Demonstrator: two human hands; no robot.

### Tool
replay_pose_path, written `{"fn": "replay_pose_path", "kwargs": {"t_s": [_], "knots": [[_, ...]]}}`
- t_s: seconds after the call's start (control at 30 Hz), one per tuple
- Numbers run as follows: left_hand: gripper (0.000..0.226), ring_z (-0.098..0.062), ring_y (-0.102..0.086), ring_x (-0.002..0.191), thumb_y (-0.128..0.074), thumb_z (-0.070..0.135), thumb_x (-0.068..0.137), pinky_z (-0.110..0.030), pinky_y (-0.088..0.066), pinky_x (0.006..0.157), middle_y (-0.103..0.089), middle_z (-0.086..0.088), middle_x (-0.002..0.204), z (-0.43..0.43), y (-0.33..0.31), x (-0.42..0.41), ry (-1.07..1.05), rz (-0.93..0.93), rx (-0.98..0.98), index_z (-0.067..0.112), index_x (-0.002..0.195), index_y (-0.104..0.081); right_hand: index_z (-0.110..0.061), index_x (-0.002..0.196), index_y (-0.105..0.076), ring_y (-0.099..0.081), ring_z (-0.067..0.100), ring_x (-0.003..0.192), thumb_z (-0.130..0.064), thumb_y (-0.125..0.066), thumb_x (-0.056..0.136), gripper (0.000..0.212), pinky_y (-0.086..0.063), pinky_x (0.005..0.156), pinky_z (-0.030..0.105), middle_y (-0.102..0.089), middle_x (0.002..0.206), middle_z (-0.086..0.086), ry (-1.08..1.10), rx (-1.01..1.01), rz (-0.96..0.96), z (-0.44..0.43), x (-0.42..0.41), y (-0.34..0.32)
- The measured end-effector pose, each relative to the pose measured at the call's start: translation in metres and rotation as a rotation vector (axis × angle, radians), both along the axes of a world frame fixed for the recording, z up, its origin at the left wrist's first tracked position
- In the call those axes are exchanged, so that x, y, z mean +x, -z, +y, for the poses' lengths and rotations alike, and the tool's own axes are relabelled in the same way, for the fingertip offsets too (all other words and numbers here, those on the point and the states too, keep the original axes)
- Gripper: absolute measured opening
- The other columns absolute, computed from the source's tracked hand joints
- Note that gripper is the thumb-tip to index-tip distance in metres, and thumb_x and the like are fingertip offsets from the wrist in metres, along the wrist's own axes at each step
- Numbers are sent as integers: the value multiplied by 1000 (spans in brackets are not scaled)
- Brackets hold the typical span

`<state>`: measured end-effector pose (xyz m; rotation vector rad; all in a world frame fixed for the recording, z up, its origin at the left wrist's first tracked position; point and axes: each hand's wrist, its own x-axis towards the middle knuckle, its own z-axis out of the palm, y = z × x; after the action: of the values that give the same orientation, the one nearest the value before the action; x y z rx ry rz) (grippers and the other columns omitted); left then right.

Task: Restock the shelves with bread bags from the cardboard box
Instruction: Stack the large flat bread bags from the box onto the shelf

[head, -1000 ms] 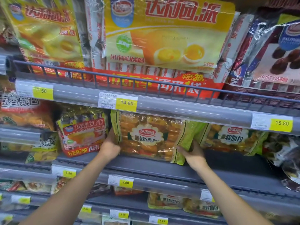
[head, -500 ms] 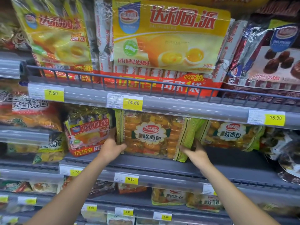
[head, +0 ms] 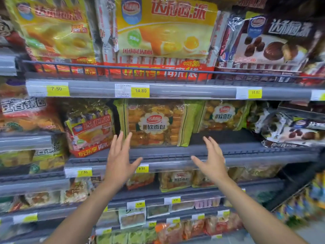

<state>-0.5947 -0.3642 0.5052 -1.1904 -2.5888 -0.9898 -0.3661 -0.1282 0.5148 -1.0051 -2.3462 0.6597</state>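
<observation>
A green-edged clear bread bag (head: pixel 154 123) stands upright on the grey middle shelf (head: pixel 193 152), under the 14.80 price tag. My left hand (head: pixel 121 162) hovers in front of the shelf edge with spread straight fingers, its fingertips just overlapping the bag's lower left corner. My right hand (head: pixel 212 161) is held open to the right, in front of the shelf lip and apart from the bag. Neither hand holds anything. A second matching bread bag (head: pixel 223 115) stands further back to the right. The cardboard box is not in view.
A red and yellow cake pack (head: pixel 89 129) leans left of the bread bag. Dark chocolate-pie bags (head: pixel 290 129) lie at the right. Large yellow pie bags (head: pixel 165 30) fill the upper shelf behind a wire rail (head: pixel 158 69). Lower shelves hold several smaller bread packs.
Both hands have let go of the bread bag and drawn back toward me with fingers spread. The bag stays upright on the shelf. The camera has moved closer.
</observation>
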Motion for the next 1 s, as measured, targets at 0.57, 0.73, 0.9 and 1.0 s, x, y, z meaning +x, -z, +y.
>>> {"fn": "replay_pose_path", "kwargs": {"t_s": [0.57, 0.73, 0.9, 1.0], "knots": [[78, -37, -38, 146, -82, 33, 79, -52, -38, 114, -43, -15, 156, 98, 139, 237, 761, 106, -309, 16, 148, -49, -24, 152, -40, -33, 28, 147, -57, -68, 82, 83, -31, 118, 43, -31, 162, 6, 505, -294, -300, -76, 328, 155], [79, -33, -37, 147, -70, 43, 82, -48, -36, 117, -38, -8, 159, 144, 188, 337, 967, 33, -469, 23, 152, -42, -22, 151, -41, -30, 24, 149, -49, -71, 88, 75, -27, 119, 41, -29, 162, 3, 741, -455, -318, -100, 446, 196], [75, -26, -18, 155, -67, 44, 92, -42, -26, 123, -23, -3, 167, 177, 248, 427, 1117, -8, -653, 27, 157, -33, -16, 150, -42, -35, 23, 145, -41, -71, 90, 71, -28, 118, 36, -38, 156, 4, 932, -653, -248, -119, 543, 242], [75, -23, -18, 155, -65, 42, 94, -41, -28, 122, -22, -2, 167, 195, 285, 469, 1154, -57, -751, 26, 158, -31, -14, 149, -43, -45, 24, 139, -37, -72, 90, 69, -35, 114, 36, -42, 152, 5, 1032, -797, -191, -125, 584, 278]]}}
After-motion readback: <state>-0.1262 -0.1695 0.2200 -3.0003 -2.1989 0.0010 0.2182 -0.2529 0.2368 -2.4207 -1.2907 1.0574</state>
